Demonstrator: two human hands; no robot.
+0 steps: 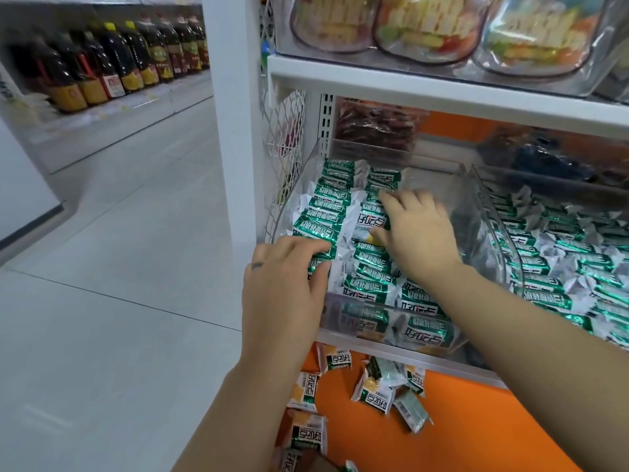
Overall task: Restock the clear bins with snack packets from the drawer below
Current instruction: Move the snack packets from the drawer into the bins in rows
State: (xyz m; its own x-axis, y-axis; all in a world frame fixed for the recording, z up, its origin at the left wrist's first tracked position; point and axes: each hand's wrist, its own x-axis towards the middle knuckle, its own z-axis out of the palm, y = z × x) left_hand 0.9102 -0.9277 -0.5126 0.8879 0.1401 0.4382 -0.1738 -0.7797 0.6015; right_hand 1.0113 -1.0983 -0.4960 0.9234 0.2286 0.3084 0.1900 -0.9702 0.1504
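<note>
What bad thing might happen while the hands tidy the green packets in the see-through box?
The packets are heaped near the low front wall of the bin, so some might slip over into the drawer below. The right hand rests on the middle rows; a hard push might knock the neat rows crooked. The left hand grips packets at the bin's left edge, where one may drop onto the floor.

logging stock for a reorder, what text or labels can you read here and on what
Nothing can be quoted with certainty.
Green-and-white foil snack packets in the clear plastic bin: bold characters, seemingly mirrored, unreadable.
Orange-and-white packets in the orange drawer: same characters; barcode digits too small.
Dark bottles with yellow and red labels: blurred.
</note>
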